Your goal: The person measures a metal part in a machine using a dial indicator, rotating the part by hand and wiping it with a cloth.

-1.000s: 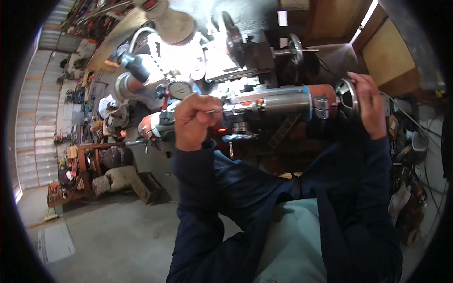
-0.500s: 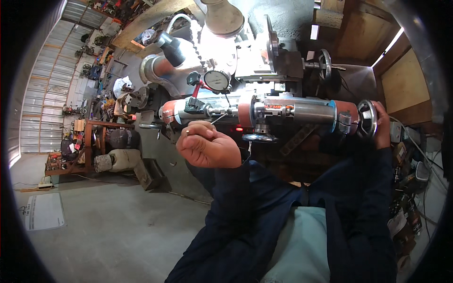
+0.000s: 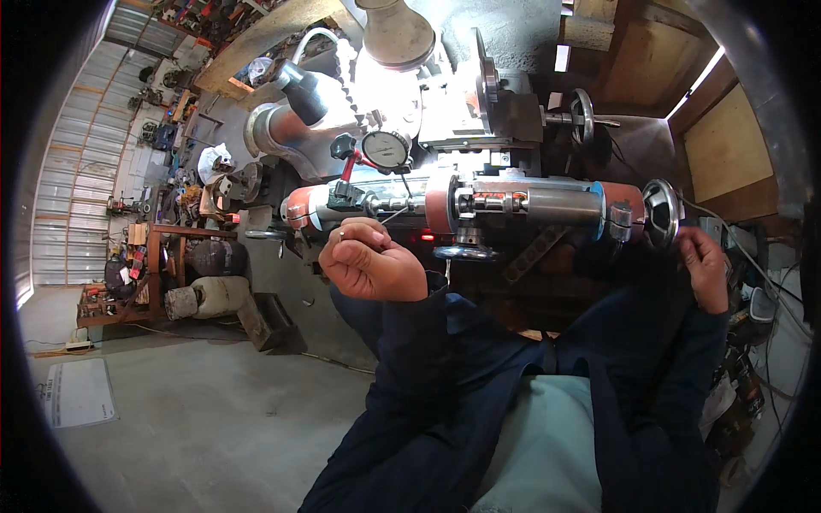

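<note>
My left hand [image 3: 368, 259] is closed in a pinch on a thin metal rod [image 3: 395, 214], whose far end reaches toward the shaft area of the machine. Just above it, a round dial indicator [image 3: 386, 150] hangs from a red arm on a dark magnetic base [image 3: 345, 197]. My right hand [image 3: 706, 267] is beside the rim of the metal handwheel [image 3: 661, 214] at the machine's right end, its fingers loosely bent and apart with nothing in them. A second, smaller handwheel [image 3: 466, 253] lies flat below the red-brown collar [image 3: 441, 205].
A black lamp head [image 3: 310, 96] shines over the machine. Another handwheel [image 3: 582, 118] stands at the back right. On the left are a wooden rack [image 3: 155, 274] and a gas cylinder [image 3: 218, 295]. Cables [image 3: 757, 274] run along the right side.
My right hand has come off the right-end handwheel, moving slightly down and to the right. My left hand keeps its pinch on the rod. The whole view has shifted slightly.
</note>
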The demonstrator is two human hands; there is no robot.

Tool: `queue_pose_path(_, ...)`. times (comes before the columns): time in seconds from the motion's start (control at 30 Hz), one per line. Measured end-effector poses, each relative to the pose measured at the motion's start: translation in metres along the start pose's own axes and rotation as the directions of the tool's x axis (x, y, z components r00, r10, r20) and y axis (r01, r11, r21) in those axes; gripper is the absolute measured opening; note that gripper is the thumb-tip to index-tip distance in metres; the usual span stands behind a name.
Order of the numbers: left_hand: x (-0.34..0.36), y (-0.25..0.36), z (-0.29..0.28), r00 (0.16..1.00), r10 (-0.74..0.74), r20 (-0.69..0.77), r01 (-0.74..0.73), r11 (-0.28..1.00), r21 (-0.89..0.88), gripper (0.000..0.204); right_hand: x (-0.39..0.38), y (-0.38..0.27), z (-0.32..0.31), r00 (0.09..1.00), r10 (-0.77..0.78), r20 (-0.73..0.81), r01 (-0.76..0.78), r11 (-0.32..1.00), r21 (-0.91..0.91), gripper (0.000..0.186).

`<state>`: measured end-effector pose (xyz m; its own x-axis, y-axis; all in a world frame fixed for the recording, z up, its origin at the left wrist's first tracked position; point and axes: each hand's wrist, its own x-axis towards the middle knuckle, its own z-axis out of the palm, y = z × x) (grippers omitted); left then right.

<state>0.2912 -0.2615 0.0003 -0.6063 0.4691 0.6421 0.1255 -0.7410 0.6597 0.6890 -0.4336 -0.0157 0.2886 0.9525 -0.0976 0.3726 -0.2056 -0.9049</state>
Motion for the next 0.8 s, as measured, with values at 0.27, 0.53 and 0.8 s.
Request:
queue_pose_path(0.27,-0.002,-0.002,-0.002,0.998,0.041,0.055,-0.039,0.999,-0.036,0.033,0.056,0.004,0.007,0.978,-0.118,-0.172,0.124,0.992,0.027,0.022)
queue_pose_path(0.53,-0.004,-0.002,-0.002,0.996,0.035,0.077,-0.030,0.998,-0.063,0.032,0.086,0.063,0.018,0.977,-0.204,-0.062,0.200,0.978,-0.064,0.016)
queue_pose_path(0.8,-0.003,-0.001,-0.004,0.994,0.051,0.099,-0.044,0.996,-0.080,0.032,0.016,0.076,0.013,0.999,0.045,-0.015,-0.047,0.992,-0.118,0.019)
